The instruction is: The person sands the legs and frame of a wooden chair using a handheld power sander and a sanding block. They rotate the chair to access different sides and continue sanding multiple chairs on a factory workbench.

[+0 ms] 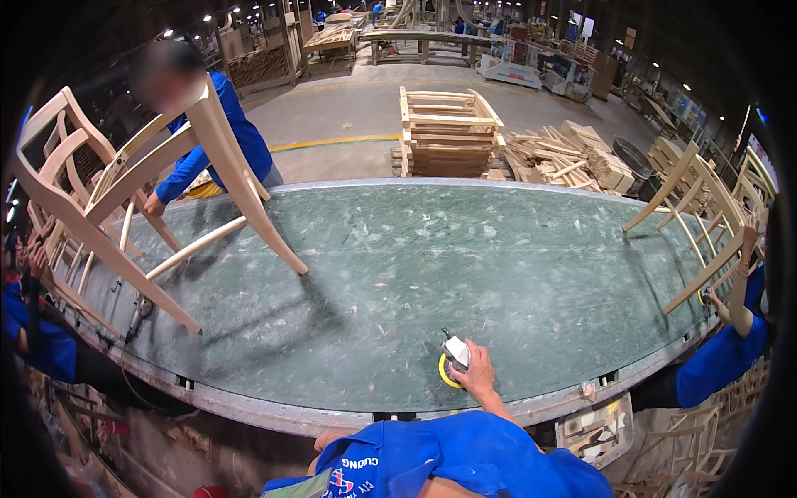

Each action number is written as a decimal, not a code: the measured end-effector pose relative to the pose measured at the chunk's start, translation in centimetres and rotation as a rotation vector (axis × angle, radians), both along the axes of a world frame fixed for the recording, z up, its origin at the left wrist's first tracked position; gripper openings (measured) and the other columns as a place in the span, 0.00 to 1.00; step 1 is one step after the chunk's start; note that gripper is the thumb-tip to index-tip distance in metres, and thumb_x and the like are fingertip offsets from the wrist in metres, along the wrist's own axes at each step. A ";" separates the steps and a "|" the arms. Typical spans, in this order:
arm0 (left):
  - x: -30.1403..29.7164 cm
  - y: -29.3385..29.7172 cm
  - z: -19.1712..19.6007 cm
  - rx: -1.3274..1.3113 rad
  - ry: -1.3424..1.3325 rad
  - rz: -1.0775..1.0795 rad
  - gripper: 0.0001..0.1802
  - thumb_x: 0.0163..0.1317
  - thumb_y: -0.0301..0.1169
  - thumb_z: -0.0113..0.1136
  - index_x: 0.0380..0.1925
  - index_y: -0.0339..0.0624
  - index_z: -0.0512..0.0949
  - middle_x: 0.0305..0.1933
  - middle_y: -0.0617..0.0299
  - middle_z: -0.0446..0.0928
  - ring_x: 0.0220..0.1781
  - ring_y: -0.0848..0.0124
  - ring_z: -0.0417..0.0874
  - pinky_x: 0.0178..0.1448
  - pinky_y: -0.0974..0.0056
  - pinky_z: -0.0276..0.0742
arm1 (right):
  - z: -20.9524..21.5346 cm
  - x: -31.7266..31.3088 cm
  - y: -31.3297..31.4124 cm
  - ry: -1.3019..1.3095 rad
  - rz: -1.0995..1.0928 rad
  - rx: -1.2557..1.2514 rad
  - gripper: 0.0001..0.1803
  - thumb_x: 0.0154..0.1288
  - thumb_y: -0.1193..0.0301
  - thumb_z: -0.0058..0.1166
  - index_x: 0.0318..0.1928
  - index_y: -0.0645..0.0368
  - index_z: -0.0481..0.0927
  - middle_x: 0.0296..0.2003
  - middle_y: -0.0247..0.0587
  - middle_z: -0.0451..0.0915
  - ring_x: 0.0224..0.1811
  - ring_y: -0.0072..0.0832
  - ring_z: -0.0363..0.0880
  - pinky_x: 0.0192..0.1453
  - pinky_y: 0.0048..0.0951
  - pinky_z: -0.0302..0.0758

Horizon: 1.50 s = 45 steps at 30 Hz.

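My right hand [475, 375] is wrapped round a small handheld disc sander [455, 352] with a yellow-edged pad and a whitish top. The sander sits near the front edge of the large green worktable [398, 274], its pad tilted up on edge. At that same edge, left of my blue jacket, a bit of my left hand [330, 438] shows; its fingers are hidden by the jacket. On the table's left part a pale wooden chair frame [220, 149] stands, apart from both my hands. Another wooden chair frame [706, 216] stands at the right end.
Across the table at left, a co-worker in blue [241, 133] reaches to the chairs. Other people work at the left and right ends. Beyond the table are stacked wooden frames [448, 124] and a pile of wood pieces [573, 158]. A clear bin [596, 430] hangs by the near edge.
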<state>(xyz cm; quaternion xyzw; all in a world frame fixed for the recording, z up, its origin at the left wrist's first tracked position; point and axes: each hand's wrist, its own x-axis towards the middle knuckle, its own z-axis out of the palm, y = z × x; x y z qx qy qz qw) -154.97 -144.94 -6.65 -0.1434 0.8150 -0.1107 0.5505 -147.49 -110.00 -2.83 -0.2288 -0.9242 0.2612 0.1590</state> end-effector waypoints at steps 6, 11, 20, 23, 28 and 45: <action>0.5 -0.6 -0.1 0.000 -0.028 0.003 0.18 0.61 0.46 0.57 0.51 0.64 0.82 0.56 0.69 0.79 0.58 0.66 0.78 0.49 0.43 0.74 | -0.9 -0.2 -0.9 0.106 -0.079 0.062 0.46 0.42 0.60 0.72 0.64 0.52 0.66 0.49 0.45 0.71 0.51 0.45 0.74 0.49 0.44 0.75; 0.9 -0.8 0.2 -0.003 -0.038 0.012 0.18 0.61 0.46 0.58 0.51 0.64 0.82 0.56 0.69 0.79 0.58 0.66 0.78 0.49 0.43 0.74 | -1.3 -0.1 -1.0 0.101 -0.099 0.059 0.45 0.44 0.59 0.72 0.64 0.51 0.65 0.47 0.44 0.70 0.51 0.45 0.73 0.49 0.45 0.75; 1.2 -0.5 0.9 -0.031 -0.012 -0.001 0.19 0.60 0.46 0.58 0.51 0.65 0.83 0.57 0.70 0.79 0.59 0.67 0.78 0.49 0.43 0.74 | -1.3 0.1 -0.9 0.113 -0.119 0.072 0.45 0.43 0.58 0.71 0.63 0.52 0.67 0.47 0.44 0.71 0.50 0.45 0.74 0.48 0.45 0.75; 1.7 -0.4 1.1 -0.087 0.002 -0.021 0.15 0.61 0.46 0.57 0.47 0.69 0.83 0.49 0.74 0.82 0.50 0.75 0.79 0.49 0.52 0.66 | -1.0 -0.1 -0.9 0.107 -0.090 0.052 0.45 0.43 0.59 0.71 0.63 0.52 0.67 0.47 0.44 0.70 0.50 0.45 0.74 0.47 0.45 0.76; 3.0 -1.5 1.4 0.746 0.970 1.865 0.29 0.66 0.45 0.48 0.58 0.35 0.72 0.53 0.57 0.79 0.54 0.56 0.78 0.63 0.46 0.68 | 0.6 -0.2 -1.6 0.069 0.015 -0.088 0.44 0.43 0.62 0.69 0.64 0.52 0.66 0.52 0.47 0.71 0.55 0.46 0.73 0.54 0.45 0.74; 21.8 -8.1 37.2 2.717 1.200 0.140 0.19 0.64 0.47 0.61 0.41 0.42 0.78 0.54 0.48 0.71 0.59 0.57 0.72 0.65 0.51 0.64 | -3.5 1.6 -4.0 0.106 0.329 0.163 0.42 0.50 0.63 0.67 0.65 0.62 0.65 0.60 0.55 0.70 0.63 0.50 0.68 0.66 0.45 0.66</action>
